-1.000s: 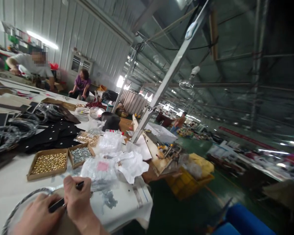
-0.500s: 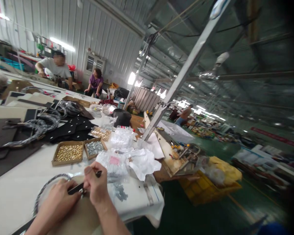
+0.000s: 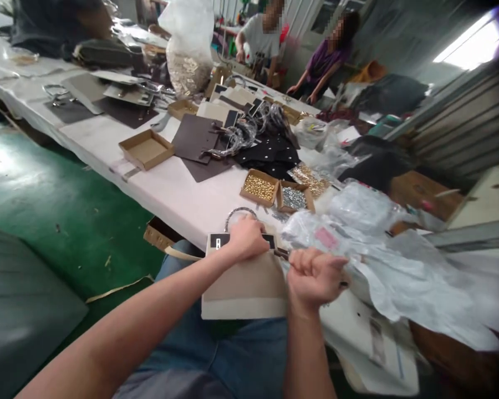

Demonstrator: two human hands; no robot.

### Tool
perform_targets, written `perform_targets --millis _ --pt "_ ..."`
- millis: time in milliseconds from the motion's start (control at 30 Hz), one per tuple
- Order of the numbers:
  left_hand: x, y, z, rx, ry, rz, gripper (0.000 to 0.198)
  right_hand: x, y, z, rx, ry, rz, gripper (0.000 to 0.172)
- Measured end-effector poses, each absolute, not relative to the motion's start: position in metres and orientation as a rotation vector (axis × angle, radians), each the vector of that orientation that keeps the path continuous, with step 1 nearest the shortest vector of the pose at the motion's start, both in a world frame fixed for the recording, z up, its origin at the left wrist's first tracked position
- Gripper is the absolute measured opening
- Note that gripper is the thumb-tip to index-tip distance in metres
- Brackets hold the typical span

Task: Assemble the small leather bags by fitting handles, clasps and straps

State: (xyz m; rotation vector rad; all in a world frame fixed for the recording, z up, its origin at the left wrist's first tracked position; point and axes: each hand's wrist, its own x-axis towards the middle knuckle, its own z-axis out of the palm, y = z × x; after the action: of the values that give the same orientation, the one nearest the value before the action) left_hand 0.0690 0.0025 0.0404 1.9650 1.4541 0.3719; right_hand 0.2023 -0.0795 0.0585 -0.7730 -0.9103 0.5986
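Two grips at one beige panel (image 3: 245, 282), over a denim lap (image 3: 255, 346).
Left grip (image 3: 248, 238) laid across the panel's dark band (image 3: 221, 241), closed or not impossible to tell; right grip (image 3: 316, 277) clamped in a fist on a slim dark tool (image 3: 343, 284), mostly hidden, at the panel's right edge. Just beyond the left grip, a braided handle (image 3: 234, 213); farther past both grips, on the worktop (image 3: 195, 197), gold pieces (image 3: 260, 187) and silver pieces (image 3: 293, 198) in boxes (image 3: 253, 199), then black dotted material (image 3: 270, 154); farthest, two people (image 3: 258, 41).
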Motion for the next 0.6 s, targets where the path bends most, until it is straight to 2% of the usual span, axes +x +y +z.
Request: perform_targets --millis 267,600 --pt "0.067 0.003 0.036 1.950 1.445 0.359 0.031 0.188 -0.075 0.042 -0.793 -0.971 0.542 0.075" --pt "0.062 0.001 0.041 1.962 1.421 0.361 0.034 0.173 -0.070 0.048 -0.910 -0.939 0.469 0.077"
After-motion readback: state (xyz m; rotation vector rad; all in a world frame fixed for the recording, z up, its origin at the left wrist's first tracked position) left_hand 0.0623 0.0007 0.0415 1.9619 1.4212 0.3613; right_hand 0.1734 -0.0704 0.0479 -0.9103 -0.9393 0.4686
